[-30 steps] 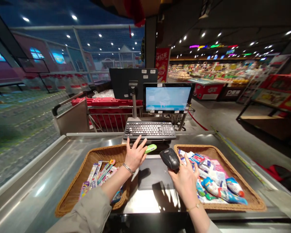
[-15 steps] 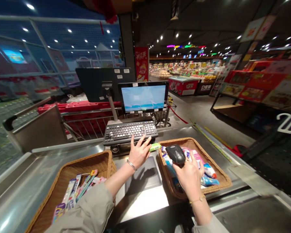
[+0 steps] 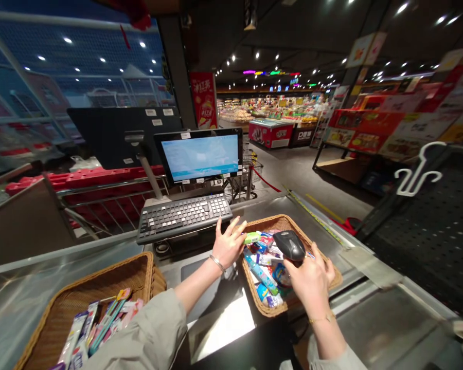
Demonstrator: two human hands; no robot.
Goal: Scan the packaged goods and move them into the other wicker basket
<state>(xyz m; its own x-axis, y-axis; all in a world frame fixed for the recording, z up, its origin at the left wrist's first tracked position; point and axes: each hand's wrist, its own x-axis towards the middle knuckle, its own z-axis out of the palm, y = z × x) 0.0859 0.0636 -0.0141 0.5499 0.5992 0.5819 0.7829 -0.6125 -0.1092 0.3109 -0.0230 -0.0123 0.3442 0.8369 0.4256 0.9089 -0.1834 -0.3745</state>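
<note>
My left hand (image 3: 228, 246) grips a small green packet (image 3: 252, 237) with a white barcode label, over the left rim of the right wicker basket (image 3: 264, 308). Its fingers hide the packet's near end. A black handheld barcode scanner (image 3: 289, 244) is in my right hand (image 3: 310, 275), head pointing up and left above that basket. Below the scanner lie mixed small packs, among them a blue-green pack (image 3: 265, 277). At the lower left, another wicker basket (image 3: 152, 272) contains several slim packages (image 3: 106, 324), partly covered by my left sleeve.
A black keyboard (image 3: 185, 213) and a lit monitor (image 3: 202, 156) stand behind my hands, beside a second screen (image 3: 119, 133) seen from its back. A metal counter (image 3: 393, 318) extends to the right. A white hanger (image 3: 419, 172) hangs on a black perforated panel.
The view has turned right. My left hand has carried the green packet over the right basket's edge. The scanner has shifted slightly right, and more of the packs in that basket now show.
</note>
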